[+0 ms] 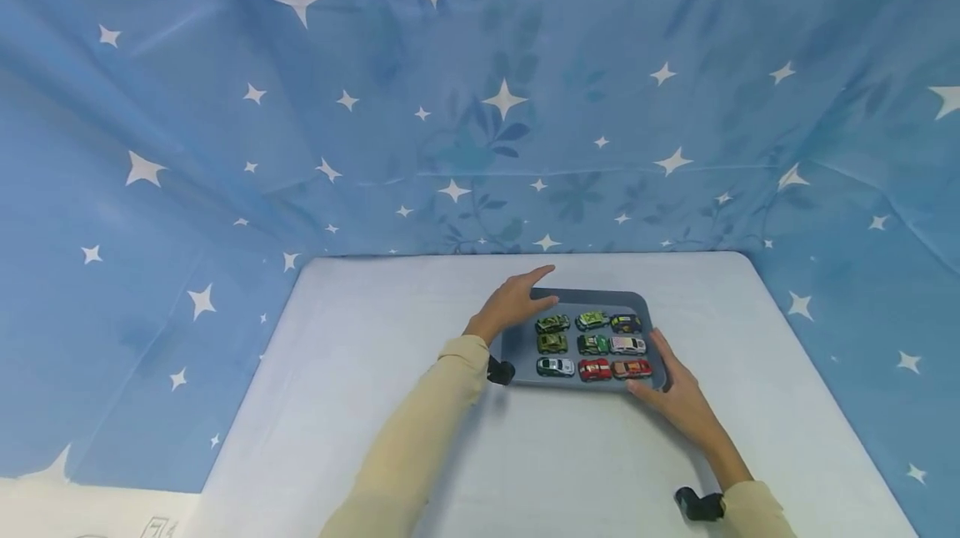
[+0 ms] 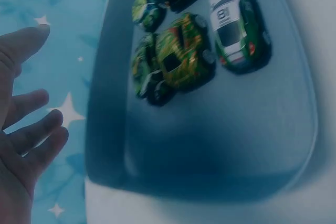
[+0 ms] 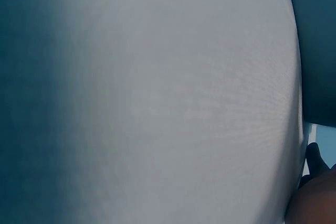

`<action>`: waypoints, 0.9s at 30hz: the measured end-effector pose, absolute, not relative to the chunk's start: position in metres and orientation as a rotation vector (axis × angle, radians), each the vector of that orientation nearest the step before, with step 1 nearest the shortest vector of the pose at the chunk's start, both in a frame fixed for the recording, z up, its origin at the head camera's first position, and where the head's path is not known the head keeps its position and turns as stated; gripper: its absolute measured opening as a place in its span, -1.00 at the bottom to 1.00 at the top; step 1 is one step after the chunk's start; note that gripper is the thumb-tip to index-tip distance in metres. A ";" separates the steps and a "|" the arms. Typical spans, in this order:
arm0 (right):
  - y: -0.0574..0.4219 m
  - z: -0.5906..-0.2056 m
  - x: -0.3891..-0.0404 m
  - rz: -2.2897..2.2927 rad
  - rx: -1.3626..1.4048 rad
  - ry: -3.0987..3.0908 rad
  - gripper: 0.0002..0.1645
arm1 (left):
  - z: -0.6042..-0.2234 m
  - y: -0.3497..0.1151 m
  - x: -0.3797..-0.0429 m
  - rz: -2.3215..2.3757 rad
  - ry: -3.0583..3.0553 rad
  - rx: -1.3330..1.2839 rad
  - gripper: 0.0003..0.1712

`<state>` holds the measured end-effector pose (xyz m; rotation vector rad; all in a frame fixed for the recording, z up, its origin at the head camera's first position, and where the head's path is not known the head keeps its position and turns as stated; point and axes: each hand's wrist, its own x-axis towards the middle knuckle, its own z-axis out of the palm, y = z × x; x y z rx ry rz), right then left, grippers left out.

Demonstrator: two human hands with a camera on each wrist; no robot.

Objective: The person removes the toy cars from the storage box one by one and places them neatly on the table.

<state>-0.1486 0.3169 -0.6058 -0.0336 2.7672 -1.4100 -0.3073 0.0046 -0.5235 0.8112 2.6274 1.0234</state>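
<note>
A grey-blue tray (image 1: pixel 519 350) lies on the white table, holding several toy cars in three rows. My left hand (image 1: pixel 513 301) hovers by its far left corner, thumb and fingers spread and holding nothing. Nearest to it are a camouflage car (image 1: pixel 552 344) and a patterned green car (image 1: pixel 552 324); a white-and-green car (image 2: pixel 231 24) sits beside them in the left wrist view. At the tray's near right corner is my right hand (image 1: pixel 684 404), fingers extended along the right rim and thumb at the front edge. A red car (image 1: pixel 595 369) and an orange-red car (image 1: pixel 632 369) sit close to that thumb.
The white table (image 1: pixel 360 371) reaches out on both sides of the tray. A blue curtain with white stars (image 1: pixel 480 138) hangs behind and around it. Dark wrist devices (image 1: pixel 697 505) show at both cuffs.
</note>
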 end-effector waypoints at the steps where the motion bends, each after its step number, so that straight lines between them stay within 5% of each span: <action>1: 0.316 -0.606 -0.149 -1.414 -0.037 2.765 0.33 | -0.526 0.006 -0.307 1.023 2.617 0.811 -0.21; 27: 0.319 -0.609 -0.149 -1.423 -0.025 2.784 0.31 | -0.549 0.032 -0.304 0.777 2.652 0.833 -0.48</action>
